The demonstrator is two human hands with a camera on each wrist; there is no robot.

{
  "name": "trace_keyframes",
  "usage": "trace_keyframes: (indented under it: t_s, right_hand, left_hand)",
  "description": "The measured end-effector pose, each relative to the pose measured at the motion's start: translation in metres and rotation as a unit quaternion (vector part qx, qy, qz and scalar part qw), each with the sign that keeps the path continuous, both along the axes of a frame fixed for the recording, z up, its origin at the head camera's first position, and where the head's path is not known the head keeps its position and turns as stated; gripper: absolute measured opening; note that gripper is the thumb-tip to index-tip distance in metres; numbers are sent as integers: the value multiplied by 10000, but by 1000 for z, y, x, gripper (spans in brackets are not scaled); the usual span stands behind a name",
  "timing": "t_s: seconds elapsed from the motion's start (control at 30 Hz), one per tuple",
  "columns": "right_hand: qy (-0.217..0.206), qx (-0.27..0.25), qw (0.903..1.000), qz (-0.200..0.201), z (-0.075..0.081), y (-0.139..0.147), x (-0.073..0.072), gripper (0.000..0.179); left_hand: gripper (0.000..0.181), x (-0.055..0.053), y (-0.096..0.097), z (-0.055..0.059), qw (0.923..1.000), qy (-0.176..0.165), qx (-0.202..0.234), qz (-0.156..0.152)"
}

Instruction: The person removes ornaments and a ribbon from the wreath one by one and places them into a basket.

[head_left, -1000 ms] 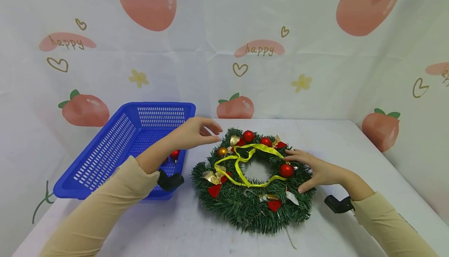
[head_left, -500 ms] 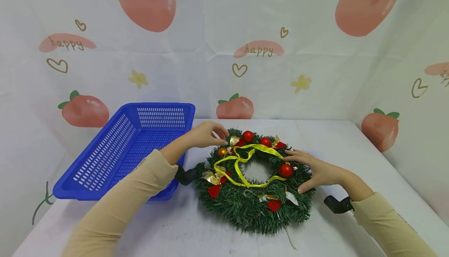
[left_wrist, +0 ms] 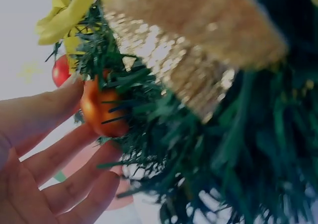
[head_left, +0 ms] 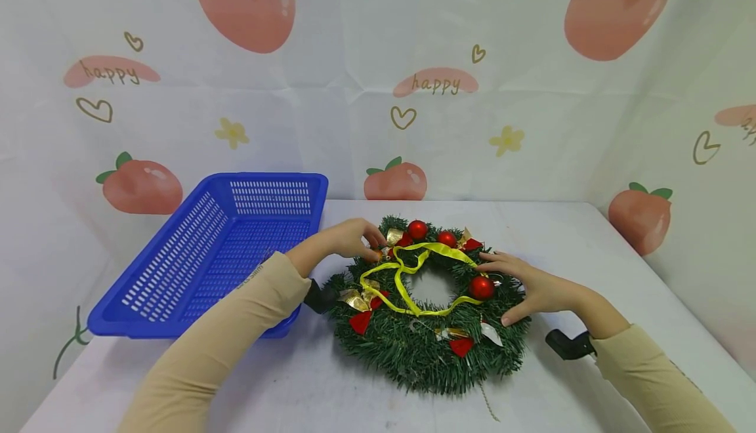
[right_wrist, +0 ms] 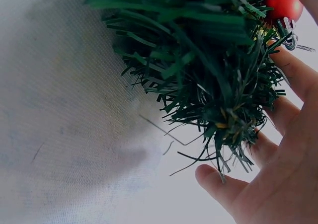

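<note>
A green tinsel wreath (head_left: 425, 357) lies flat on the white table, dressed with red baubles (head_left: 482, 287), gold and red bows (head_left: 356, 299) and a loose yellow ribbon (head_left: 451, 250) around its centre hole. At the wreath's upper left, my left hand (head_left: 353, 239) pinches a small orange-gold bauble (left_wrist: 103, 110) between thumb and fingers, the bauble sitting among the green strands. My right hand (head_left: 540, 288) rests spread along the wreath's right side, near a red bauble. In the right wrist view its fingers (right_wrist: 295, 75) touch the tinsel edge.
To the left, a blue plastic basket (head_left: 109, 323) stands close to the wreath, and my left forearm crosses over its near right corner. A thin beaded strand (head_left: 489, 401) trails from the wreath's front edge. A printed cloth (head_left: 531, 92) hangs behind the table.
My left hand has moved right from over the basket's edge to the wreath, and its fingers have closed on the orange-gold bauble. The right hand and the wreath have stayed put.
</note>
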State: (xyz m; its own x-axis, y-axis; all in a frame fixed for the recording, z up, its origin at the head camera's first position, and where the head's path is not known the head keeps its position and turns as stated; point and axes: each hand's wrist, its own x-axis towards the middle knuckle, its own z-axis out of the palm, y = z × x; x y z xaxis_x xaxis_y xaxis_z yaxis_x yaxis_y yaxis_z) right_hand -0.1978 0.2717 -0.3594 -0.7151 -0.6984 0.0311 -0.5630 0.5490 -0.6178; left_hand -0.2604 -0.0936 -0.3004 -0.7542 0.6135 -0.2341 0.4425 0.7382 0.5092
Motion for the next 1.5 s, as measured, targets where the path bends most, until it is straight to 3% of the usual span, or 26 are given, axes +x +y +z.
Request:
trace_keyframes:
  t_s: [0.07, 0.1, 0.2, 0.3, 0.33, 0.37, 0.57, 0.9, 1.27, 1.5]
  right_hand:
    - [-19, 12, 10000, -17, 0, 0, 0, 82]
    - [-28, 13, 10000, -23, 0, 0, 0, 82]
    - [-58, 16, 10000, -32, 0, 0, 1, 82]
    - [-52, 8, 10000, -15, 0, 0, 0, 82]
    - [-53, 7, 10000, -10, 0, 0, 0, 82]
    - [-50, 8, 10000, -4, -1, 0, 0, 82]
    - [-91, 18, 10000, 8, 0, 0, -1, 82]
    - [-107, 29, 9999, -23, 2, -2, 1, 82]
    - [-64, 19, 10000, -14, 2, -1, 1, 82]
    - [-90, 22, 10000, -27, 2, -1, 1, 82]
  left_hand:
    - [30, -4, 0, -4, 10000, -89, -28, -16]
    - [30, -13, -3, -13, 9998, -60, 73, -151]
    - [30, -17, -4, -16, 9996, -14, -43, -291]
    - [30, -14, -2, -14, 9992, 35, -199, -341]
    - [30, -6, 1, -5, 9991, -2, -362, -232]
    - [30, -3, 1, -4, 9989, 10, -412, -211]
    - [31, 4, 2, 1, 9984, 223, -453, -237]
    - [34, 6, -3, 12, 9981, 564, 60, -219]
    - [36, 14, -9, 21, 9960, 443, 775, 24]
    - [37, 22, -12, 27, 9936, 460, 1009, 196]
